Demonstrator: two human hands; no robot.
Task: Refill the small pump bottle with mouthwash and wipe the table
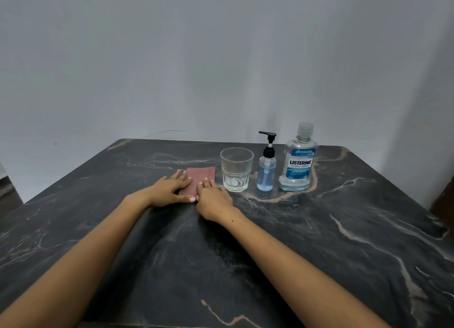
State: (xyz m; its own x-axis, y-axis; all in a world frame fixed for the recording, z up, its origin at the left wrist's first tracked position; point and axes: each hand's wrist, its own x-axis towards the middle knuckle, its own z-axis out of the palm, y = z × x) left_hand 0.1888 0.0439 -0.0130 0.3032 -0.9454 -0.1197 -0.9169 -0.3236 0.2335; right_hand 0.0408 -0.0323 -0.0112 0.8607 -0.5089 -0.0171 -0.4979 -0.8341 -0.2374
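Both hands' grip flat, left hand (169,190), right hand (213,200), cloth (200,178), Listerine Cool Mint bottle (298,160)

So the small pump bottle (266,171) is clear with a black pump on, upright, blue liquid up to about the shoulder. Right beside it, on its right, sits the Listerine Cool Mint bottle (298,164), capped, only a low pool of liquid visible. A folded reddish cloth (200,178) lies flat on the dark marble table (344,229), left of both.

Plain grey-white wall (172,57) behind dark marble-patterned table (344,229); dim light.
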